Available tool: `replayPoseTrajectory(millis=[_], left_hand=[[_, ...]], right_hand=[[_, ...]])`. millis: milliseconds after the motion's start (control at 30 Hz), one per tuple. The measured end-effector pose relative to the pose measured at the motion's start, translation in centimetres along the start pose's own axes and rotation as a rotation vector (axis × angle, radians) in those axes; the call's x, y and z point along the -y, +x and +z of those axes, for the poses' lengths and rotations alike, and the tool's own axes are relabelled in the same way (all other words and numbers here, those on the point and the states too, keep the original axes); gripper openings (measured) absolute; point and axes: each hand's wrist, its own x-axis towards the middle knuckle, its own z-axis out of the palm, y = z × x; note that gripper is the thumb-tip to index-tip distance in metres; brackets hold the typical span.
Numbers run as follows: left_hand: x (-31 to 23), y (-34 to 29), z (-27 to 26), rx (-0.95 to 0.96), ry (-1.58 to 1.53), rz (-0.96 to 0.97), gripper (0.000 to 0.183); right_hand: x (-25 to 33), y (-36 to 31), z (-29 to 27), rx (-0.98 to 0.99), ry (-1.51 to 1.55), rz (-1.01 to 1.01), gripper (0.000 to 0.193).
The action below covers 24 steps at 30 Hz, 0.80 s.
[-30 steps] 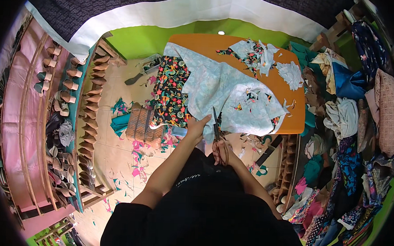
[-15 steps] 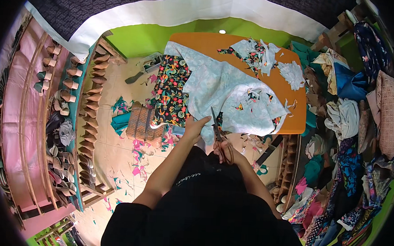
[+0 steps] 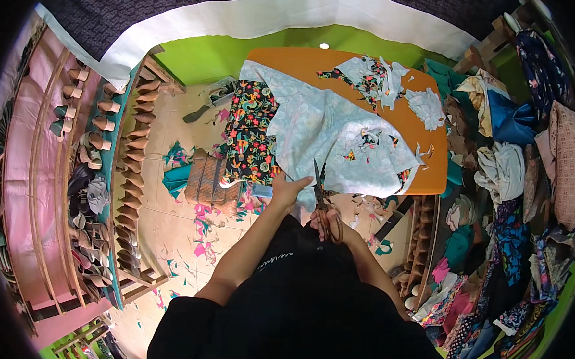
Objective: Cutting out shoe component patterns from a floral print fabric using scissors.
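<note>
A big piece of fabric (image 3: pixel 304 109) lies over the orange table (image 3: pixel 287 57), pale backing mostly up, with a black floral printed strip showing at its left. My left hand (image 3: pixel 289 191) grips the fabric's near edge, thumb on top. The fingers beneath are hidden. In my right hand (image 3: pixel 327 224) is a pair of scissors (image 3: pixel 319 189) with brown handles, its blades pointing away from me over the fabric close to my left thumb. How far the blades are apart is hard to make out.
Fabric scraps (image 3: pixel 377 80) lie on the table's far right. Racks of wooden shoe lasts (image 3: pixel 136 142) stand at left. Piled cloth (image 3: pixel 499 174) fills shelves at right. Colourful offcuts (image 3: pixel 200 230) and a brown woven-looking box (image 3: pixel 210 183) are on the floor.
The scissors have turned slightly, their tips shifting a little right. My left hand has moved slightly right and toward me. The dark printed patch beside the blades no longer shows.
</note>
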Motion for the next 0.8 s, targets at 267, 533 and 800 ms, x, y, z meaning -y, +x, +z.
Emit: replayPoseTrajectory(millis=[267,533,800], left_hand=[[0.4,0.1,0.6,-0.079,-0.119,0.101,0.037],[-1.0,-0.2,0.4,-0.032,-0.111,-0.031,0.045],[0.7,0.1,0.1,-0.084,-0.017,0.075,0.040]], right_hand=[[-0.5,0.0,-0.6,0.105,-0.008,-0.011,0.083],[-0.8,0.5,-0.2,0.076,-0.005,-0.038,0.083],[0.9,0.1,0.6,-0.011,-0.023,0.023,0.087]])
